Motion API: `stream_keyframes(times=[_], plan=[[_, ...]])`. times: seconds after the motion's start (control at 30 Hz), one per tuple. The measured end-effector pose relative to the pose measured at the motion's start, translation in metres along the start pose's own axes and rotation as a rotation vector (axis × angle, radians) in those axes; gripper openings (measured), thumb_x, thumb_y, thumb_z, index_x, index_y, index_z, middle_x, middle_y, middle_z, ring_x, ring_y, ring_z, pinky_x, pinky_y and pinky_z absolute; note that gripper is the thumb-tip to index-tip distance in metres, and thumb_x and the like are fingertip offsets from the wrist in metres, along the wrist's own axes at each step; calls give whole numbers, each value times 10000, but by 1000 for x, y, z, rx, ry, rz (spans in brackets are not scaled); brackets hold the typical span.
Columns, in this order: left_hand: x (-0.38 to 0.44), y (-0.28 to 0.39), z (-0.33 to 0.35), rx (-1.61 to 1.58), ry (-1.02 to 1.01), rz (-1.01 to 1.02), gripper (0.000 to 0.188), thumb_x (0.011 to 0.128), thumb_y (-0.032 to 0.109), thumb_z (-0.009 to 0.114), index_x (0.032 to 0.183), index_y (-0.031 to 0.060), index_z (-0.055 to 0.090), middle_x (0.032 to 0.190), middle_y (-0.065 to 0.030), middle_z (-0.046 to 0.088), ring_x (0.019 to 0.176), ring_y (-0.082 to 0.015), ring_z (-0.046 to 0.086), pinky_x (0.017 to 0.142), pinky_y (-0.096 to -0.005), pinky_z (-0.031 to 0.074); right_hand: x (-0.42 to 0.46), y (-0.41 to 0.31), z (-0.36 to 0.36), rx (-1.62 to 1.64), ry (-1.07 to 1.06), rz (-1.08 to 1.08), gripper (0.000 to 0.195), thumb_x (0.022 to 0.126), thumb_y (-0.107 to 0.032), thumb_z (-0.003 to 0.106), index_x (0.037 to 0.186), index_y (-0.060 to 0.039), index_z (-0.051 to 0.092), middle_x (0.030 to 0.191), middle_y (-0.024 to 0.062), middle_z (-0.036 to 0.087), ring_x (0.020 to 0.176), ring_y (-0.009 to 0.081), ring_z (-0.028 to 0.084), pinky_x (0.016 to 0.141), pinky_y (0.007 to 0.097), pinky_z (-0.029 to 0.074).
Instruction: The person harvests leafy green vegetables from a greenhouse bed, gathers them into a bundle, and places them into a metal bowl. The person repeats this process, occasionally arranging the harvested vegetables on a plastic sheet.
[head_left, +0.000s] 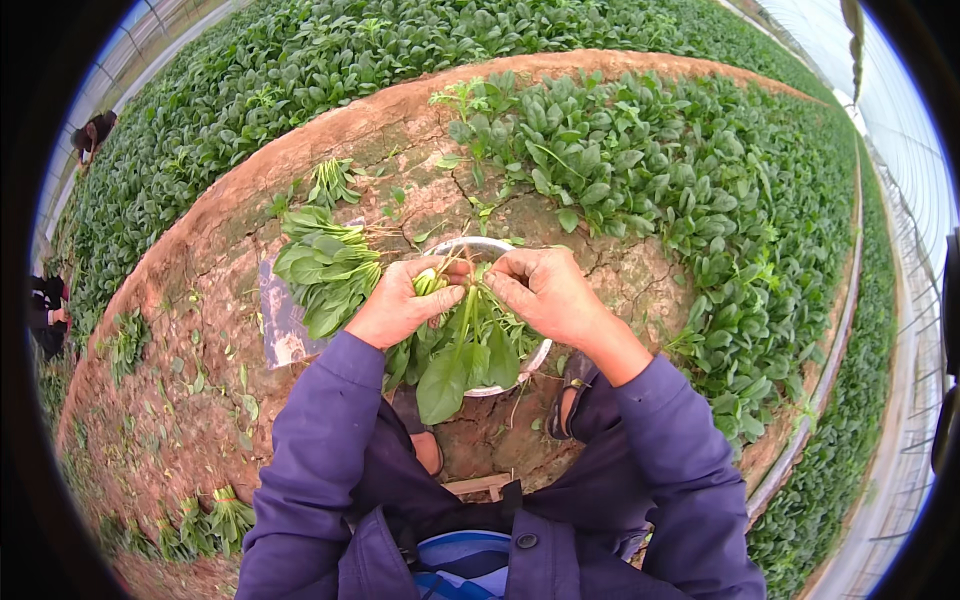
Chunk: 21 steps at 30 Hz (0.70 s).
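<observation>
My left hand (407, 298) is closed around a small bunch of spinach stems (429, 282), roots pointing up and away from me. Between the fingertips of my right hand (546, 291) is the root end of a single spinach plant (466, 341), whose broad leaves hang down toward me. Both hands are above a round metal basin (534, 361), and leafy greens hide much of its inside. Left of my left hand, a pile of spinach (328, 262) lies with its roots to the right, partly over a dark flat sheet (279, 330) on the soil.
Rooted spinach (660, 165) grows to the right and beyond a soil ridge (360, 112). Several tied bunches (229, 517) stand at lower left. A small loose bunch (334, 182) lies past the pile. A wooden piece (478, 484) sits between my feet. Two people (96, 133) are at far left.
</observation>
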<state>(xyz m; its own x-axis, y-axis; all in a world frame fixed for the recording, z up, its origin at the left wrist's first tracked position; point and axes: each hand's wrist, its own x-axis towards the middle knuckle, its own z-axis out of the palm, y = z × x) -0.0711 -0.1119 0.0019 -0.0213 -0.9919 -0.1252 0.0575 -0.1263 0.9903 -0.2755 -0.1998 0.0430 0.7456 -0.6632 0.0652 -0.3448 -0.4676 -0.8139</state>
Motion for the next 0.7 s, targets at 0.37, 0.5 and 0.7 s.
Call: stream_keyframes(times=[0.37,0.5,0.7], plan=[[9,-11,9,96,99,-17,125,909,132,679,964,19,674,738,3,638,617,-49,553,507,-210,423,9,33,21,152,108,233,208,941,-179,607,910,23,642,790,75,681,588,145,627,560,283,498],[12,-20,4,329,313,252,81,887,69,686,947,16,675,746,42,601,648,-27,503,565,-202,412,11,81,23,-447,-126,367,239,823,-258,706,906,-35,705,845,169,684,758,284,669,737,389,540],[5,-8,-1,385,425,222,217,802,112,761,972,7,676,774,-35,651,692,-74,539,643,-265,473,-16,178,39,-807,-368,843,366,773,-334,730,1021,-66,723,1082,138,698,1055,292,660,892,391,526]])
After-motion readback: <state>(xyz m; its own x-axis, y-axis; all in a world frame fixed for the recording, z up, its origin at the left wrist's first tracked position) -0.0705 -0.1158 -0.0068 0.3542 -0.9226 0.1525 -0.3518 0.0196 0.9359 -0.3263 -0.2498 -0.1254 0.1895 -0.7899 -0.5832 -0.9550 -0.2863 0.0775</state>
